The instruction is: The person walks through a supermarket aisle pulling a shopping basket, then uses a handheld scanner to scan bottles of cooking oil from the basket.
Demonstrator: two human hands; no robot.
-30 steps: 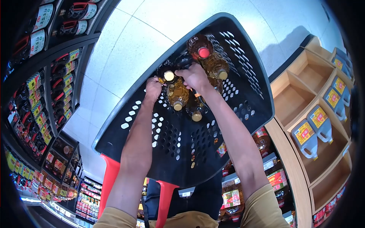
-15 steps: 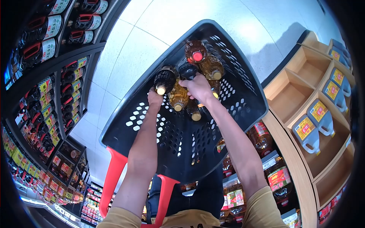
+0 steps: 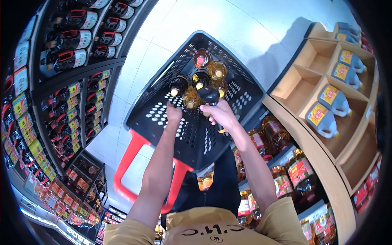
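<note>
Black plastic basket (image 3: 192, 153) bore rows of oval holes; its looped plastic handle (image 3: 136, 143) was plain red. Round-headed black device (image 3: 209, 95) had an orange band at its lower end. Rounded amber bottle (image 3: 201, 58) wore a red cap; rounded golden bottle (image 3: 216, 68), a pale yellow one. Short-sleeved tan shirt (image 3: 200, 218) carried black lettering. Handled grey-blue jugs (image 3: 321, 117) showed yellow labels patched with red.
</note>
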